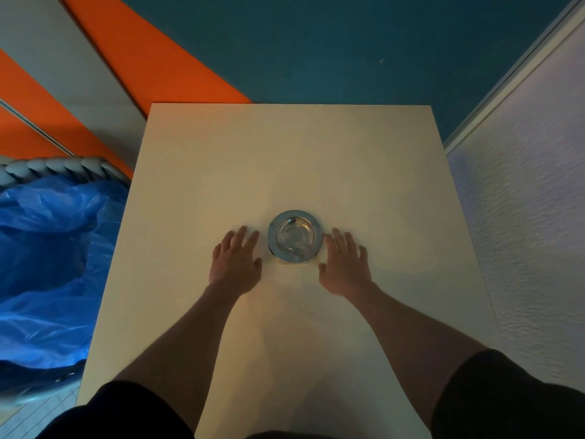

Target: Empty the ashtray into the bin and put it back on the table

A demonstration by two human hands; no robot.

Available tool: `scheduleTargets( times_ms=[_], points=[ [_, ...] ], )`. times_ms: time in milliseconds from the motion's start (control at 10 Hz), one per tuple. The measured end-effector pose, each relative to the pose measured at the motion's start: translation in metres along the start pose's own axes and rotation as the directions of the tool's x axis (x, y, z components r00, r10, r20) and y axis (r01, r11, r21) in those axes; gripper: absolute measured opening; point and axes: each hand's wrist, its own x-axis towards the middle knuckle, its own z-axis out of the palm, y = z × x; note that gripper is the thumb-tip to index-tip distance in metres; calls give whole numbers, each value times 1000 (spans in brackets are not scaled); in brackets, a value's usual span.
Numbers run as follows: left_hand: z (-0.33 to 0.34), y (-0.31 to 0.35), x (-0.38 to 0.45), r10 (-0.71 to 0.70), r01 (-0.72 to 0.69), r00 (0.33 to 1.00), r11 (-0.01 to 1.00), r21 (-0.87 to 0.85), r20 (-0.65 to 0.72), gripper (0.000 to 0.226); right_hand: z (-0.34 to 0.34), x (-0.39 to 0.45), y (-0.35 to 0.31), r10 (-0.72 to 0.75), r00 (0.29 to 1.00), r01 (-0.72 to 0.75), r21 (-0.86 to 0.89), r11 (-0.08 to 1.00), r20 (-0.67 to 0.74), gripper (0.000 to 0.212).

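The round metal ashtray (295, 236) sits on the pale square table (291, 147), a little nearer than its middle. Its shiny bowl looks bare; no ash or butts can be made out in this dim light, so it may already be emptied and set back, or nothing has been done yet — the view cannot settle which. The left hand (235, 261) and right hand (345, 264) lie flat with fingers spread, just beside it on either side, holding nothing. At the left stands a woven bin (57, 167) lined with a blue bag (47, 255); its contents are hidden.
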Motion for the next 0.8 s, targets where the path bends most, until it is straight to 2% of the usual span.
scheduleTargets(
  times_ms=[300, 600, 800],
  points=[
    [3, -2, -3, 14, -15, 1000, 1000, 20, 28, 66, 1, -1, 2, -8, 999, 11, -67, 998, 50, 71],
    [-6, -1, 3, 6, -7, 997, 1000, 16, 75, 64, -3, 1, 2, -3, 996, 6, -37, 999, 86, 73],
    [-31, 5, 15, 6, -3, 999, 999, -39, 54, 64, -26, 1, 1, 37, 995, -42, 41, 998, 98, 84]
  ],
)
